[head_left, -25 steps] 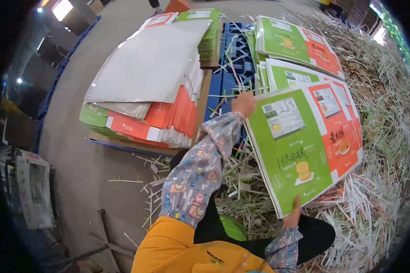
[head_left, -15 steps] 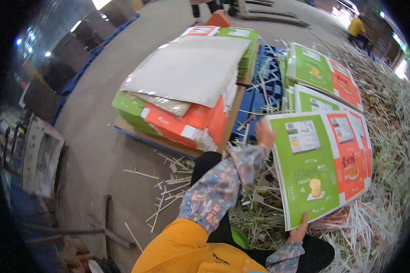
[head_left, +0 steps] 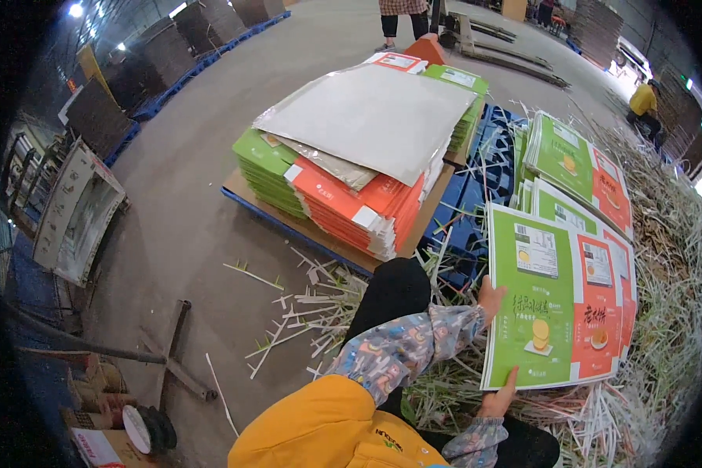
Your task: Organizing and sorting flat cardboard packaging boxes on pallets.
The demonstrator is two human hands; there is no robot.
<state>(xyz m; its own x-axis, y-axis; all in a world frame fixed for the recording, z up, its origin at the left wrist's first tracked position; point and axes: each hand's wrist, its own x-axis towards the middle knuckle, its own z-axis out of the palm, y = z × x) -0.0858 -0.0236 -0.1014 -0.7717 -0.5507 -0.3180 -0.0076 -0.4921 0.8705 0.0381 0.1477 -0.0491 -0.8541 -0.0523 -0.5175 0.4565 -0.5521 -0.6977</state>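
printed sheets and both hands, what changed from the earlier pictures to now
On the printed sheets, the left hand has moved from the upper left corner down to about the middle of the left edge. The head view has swung, so the stack alongside sits further right in the picture. Unchanged: the right hand at the lower edge, the white sheet on the stack.

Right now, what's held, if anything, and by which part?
Green-and-orange printed sheets: right hand holds the bottom edge near the left corner; left hand is at the left edge, grip unclear.
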